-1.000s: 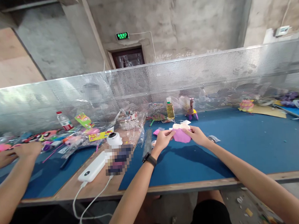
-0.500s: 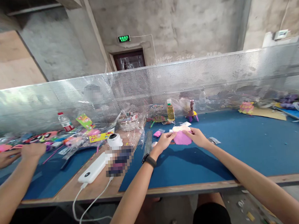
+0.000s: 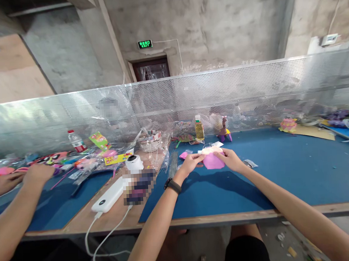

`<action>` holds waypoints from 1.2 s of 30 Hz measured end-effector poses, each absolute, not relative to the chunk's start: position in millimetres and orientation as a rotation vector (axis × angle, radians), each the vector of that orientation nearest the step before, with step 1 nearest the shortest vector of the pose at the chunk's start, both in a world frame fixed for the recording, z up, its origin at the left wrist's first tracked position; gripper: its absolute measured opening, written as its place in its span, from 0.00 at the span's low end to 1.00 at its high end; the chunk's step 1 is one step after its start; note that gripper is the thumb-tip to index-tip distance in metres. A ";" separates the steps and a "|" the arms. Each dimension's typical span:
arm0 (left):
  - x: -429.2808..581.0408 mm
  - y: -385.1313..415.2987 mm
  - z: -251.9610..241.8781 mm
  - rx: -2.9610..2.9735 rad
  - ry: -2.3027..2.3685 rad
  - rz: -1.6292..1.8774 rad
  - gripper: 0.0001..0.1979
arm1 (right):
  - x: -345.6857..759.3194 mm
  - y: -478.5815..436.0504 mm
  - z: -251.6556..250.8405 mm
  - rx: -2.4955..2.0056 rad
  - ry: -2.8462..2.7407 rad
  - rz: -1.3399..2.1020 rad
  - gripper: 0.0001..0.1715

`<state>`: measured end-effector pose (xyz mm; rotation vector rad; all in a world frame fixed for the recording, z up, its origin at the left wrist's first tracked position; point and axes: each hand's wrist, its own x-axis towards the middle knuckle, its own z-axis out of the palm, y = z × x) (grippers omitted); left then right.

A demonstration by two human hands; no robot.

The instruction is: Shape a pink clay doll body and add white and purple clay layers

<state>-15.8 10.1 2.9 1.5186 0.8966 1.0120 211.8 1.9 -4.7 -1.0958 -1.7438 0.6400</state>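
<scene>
A small pink and cream piece (image 3: 214, 161) is held up over the blue mat (image 3: 214, 199); its material is too small to make out. My left hand (image 3: 192, 163), with a dark band on the wrist, pinches its left side near the cream top edge. On the other side my right hand (image 3: 230, 159) grips it between thumb and fingers. Just left of my left hand lie a bundle of thin wires (image 3: 173, 164) and a small bright pink packet (image 3: 184, 154). A small clear packet (image 3: 250, 163) rests to the right of my right hand.
Behind my hands stand a bottle of yellow liquid (image 3: 199, 128) and a small brown figure (image 3: 224, 129). Leftward are a white power bank (image 3: 109, 195), a white camera-like device (image 3: 134, 163) and a plastic-wrapped basket (image 3: 150, 143). A co-worker's hands (image 3: 37, 176) are at far left.
My left hand has shifted slightly left along the piece, and the cream top part looks more spread towards it. My right hand stays almost in place.
</scene>
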 end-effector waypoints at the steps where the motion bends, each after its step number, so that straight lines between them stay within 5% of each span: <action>1: -15.5 10.1 2.9 1.516 0.907 1.021 0.21 | 211.6 1.8 -4.5 -1.096 -1.745 0.637 0.30; 36: -11.3 9.3 4.7 1.514 0.830 1.042 0.25 | 208.2 -1.0 -3.9 -1.065 -1.878 0.696 0.28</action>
